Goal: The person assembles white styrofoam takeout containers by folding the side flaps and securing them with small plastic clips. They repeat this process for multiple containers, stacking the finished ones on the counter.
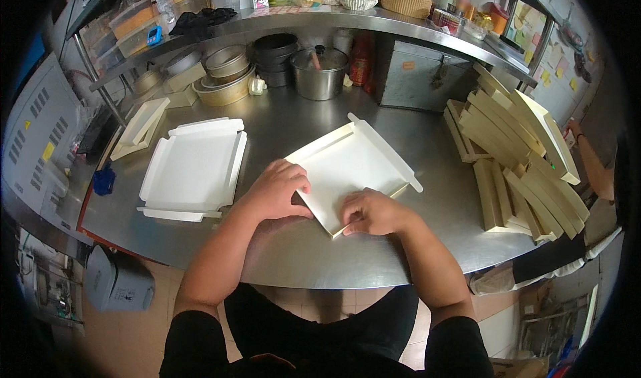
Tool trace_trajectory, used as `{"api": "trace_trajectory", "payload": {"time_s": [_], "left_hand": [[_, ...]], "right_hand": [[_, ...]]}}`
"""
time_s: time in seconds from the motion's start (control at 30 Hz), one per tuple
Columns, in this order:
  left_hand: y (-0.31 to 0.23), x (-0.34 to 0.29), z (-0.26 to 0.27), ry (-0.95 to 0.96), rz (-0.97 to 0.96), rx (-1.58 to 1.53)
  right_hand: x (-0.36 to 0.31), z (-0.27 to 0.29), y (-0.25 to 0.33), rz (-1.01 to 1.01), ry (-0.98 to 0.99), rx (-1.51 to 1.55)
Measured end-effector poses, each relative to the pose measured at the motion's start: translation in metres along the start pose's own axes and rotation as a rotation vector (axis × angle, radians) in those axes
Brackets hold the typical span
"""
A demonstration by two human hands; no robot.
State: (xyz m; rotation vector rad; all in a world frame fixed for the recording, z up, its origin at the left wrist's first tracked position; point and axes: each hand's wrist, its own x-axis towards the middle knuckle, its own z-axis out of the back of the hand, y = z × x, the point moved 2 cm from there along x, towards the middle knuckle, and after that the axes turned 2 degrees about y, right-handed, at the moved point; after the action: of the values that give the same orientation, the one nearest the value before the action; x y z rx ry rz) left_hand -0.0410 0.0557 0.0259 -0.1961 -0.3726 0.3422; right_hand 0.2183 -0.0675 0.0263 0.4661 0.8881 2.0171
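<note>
A partly folded white cardboard box (350, 161) lies turned cornerwise in front of me on the steel table. Its left side walls stand up, while the flap at the far right is still flat. My left hand (280, 190) is closed round the near-left wall, thumb side low by the edge. With curled fingers, my right hand (374, 212) pinches the near-right wall close to the nearest corner; its fingertips are partly hidden. To the left, apart from both hands, rests another cardboard blank (193, 164) with its edge flaps partly raised.
Folded cardboard trays (514, 158) are piled at the right, with two more (140, 128) at the far left. Along the back stand a steel pot (320, 78), round pans (227, 78) and a grey metal box (424, 78), under a loaded shelf (320, 21). Another person's arm (594, 161) shows at far right.
</note>
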Motion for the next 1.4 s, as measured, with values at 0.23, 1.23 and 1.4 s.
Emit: {"api": "trace_trajectory", "payload": {"time_s": [0.23, 1.23, 1.4], "left_hand": [[-0.005, 0.007, -0.002, 0.22, 0.119, -0.04], [-0.031, 0.001, -0.022, 0.083, 0.206, -0.099], [-0.039, 0.003, -0.034, -0.157, 0.143, 0.239]], "right_hand": [[-0.006, 0.002, 0.011, -0.079, 0.026, 0.059], [-0.005, 0.007, -0.01, -0.333, -0.353, -0.283], [-0.005, 0.002, -0.006, -0.349, -0.278, -0.255]]}}
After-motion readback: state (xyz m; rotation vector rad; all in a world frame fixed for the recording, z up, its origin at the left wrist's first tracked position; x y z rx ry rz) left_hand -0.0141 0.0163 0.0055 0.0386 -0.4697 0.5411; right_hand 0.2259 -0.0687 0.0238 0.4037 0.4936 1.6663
